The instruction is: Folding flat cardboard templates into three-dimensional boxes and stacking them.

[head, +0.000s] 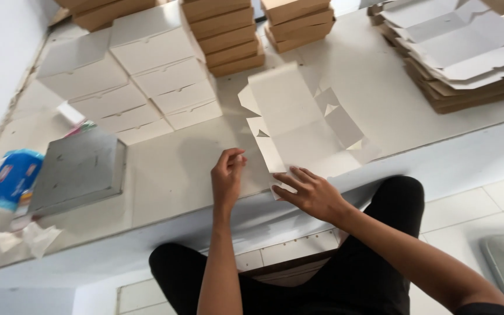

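Flat box blank [298, 125] at frame centre, unfolded. L hand [227, 175] pinches its near-left flap; R hand [313, 192] spread open, pressing near edge. Folded boxes [147, 76] upper left look done; flat blanks [462, 52] upper right left to fold.

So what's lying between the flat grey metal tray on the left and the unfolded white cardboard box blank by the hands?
Head view: only bare white tabletop separates the grey metal tray from the box blank; the left hand sits just at the blank's near edge.
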